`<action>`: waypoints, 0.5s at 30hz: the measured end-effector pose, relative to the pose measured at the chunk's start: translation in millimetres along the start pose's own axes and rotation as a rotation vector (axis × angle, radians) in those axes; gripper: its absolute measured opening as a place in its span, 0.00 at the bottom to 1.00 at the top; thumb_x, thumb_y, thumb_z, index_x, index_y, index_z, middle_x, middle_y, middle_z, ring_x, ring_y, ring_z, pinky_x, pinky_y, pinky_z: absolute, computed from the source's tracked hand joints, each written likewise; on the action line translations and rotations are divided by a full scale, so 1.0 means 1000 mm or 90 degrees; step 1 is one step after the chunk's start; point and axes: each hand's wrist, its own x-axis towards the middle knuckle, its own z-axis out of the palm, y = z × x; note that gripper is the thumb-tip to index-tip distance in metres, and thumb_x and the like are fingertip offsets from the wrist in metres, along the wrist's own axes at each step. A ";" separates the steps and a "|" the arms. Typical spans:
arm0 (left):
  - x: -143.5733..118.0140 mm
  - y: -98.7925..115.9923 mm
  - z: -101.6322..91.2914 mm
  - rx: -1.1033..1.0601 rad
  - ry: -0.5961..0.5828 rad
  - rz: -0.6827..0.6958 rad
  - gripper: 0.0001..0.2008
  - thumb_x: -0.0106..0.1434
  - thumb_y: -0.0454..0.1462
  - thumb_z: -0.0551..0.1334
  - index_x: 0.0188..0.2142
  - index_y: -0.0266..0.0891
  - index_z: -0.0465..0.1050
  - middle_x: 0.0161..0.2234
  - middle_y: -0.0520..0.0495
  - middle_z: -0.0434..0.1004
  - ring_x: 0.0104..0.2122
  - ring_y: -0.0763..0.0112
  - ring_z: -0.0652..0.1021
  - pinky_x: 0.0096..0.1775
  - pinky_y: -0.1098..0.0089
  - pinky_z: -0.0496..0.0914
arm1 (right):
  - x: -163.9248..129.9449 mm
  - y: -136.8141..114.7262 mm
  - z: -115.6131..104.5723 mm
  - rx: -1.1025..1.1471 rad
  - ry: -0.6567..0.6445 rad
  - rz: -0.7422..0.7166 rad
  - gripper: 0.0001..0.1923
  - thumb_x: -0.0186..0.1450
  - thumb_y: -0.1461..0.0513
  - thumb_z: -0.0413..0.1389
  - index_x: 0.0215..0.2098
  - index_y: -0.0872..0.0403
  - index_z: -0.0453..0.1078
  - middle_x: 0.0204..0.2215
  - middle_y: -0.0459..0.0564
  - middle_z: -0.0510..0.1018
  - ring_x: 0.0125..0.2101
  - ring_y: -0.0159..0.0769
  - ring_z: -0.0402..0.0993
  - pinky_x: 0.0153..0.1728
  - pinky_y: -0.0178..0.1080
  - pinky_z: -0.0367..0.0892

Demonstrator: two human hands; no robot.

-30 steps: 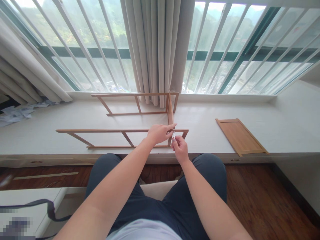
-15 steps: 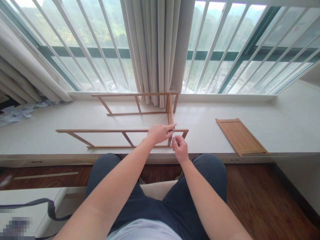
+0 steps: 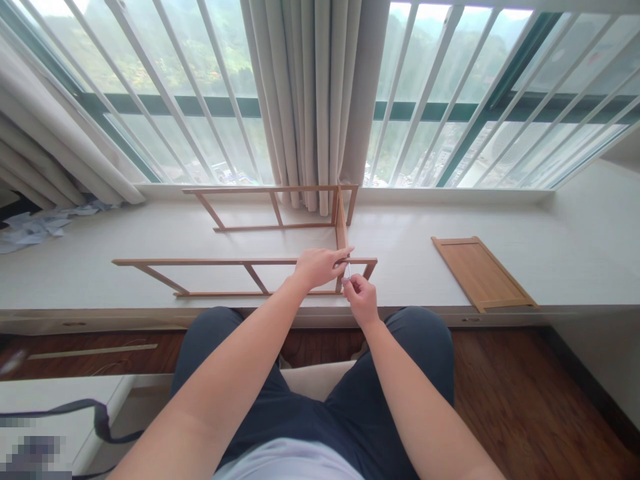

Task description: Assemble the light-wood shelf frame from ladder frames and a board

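Fingers (image 3: 345,253) of the left hand (image 3: 317,267) press the wooden frame (image 3: 240,261) on the bench (image 3: 415,267); the right hand (image 3: 361,300) pinches a thin metal tool (image 3: 349,269) against it.

Your left hand (image 3: 316,265) steadies the light wooden slatted frame (image 3: 240,277) on the white window ledge (image 3: 410,267); your right hand (image 3: 361,297) pinches a thin metal tool (image 3: 349,268) at its near-right joint.

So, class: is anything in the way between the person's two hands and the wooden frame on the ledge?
Nothing visible. The left hand already rests on the wooden frame at its right corner, and the right hand pinches a thin metal tool against it.
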 end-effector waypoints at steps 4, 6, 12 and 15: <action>0.000 0.001 -0.002 -0.004 -0.007 -0.003 0.26 0.69 0.47 0.55 0.66 0.64 0.63 0.41 0.52 0.85 0.38 0.60 0.82 0.38 0.66 0.69 | 0.000 -0.004 -0.001 -0.001 0.003 -0.006 0.22 0.68 0.47 0.56 0.23 0.50 0.63 0.17 0.42 0.67 0.20 0.32 0.60 0.24 0.36 0.58; 0.000 0.002 -0.003 -0.005 -0.015 -0.009 0.26 0.69 0.47 0.55 0.66 0.63 0.63 0.42 0.51 0.85 0.39 0.60 0.82 0.39 0.66 0.69 | 0.000 -0.006 -0.001 -0.004 0.003 -0.007 0.22 0.68 0.47 0.56 0.22 0.50 0.63 0.16 0.42 0.66 0.20 0.32 0.60 0.24 0.36 0.58; 0.000 0.001 -0.001 0.003 -0.008 -0.005 0.26 0.69 0.47 0.55 0.66 0.64 0.62 0.42 0.51 0.85 0.39 0.59 0.82 0.39 0.66 0.69 | 0.000 -0.007 -0.002 -0.021 0.003 -0.006 0.24 0.68 0.46 0.56 0.21 0.51 0.63 0.16 0.42 0.66 0.20 0.31 0.60 0.24 0.36 0.57; 0.000 0.000 0.000 0.001 -0.004 0.000 0.26 0.69 0.47 0.55 0.66 0.64 0.63 0.41 0.52 0.85 0.38 0.59 0.82 0.38 0.66 0.68 | 0.000 -0.007 -0.002 -0.024 0.004 -0.009 0.24 0.68 0.47 0.56 0.21 0.51 0.64 0.16 0.42 0.66 0.20 0.32 0.60 0.24 0.36 0.57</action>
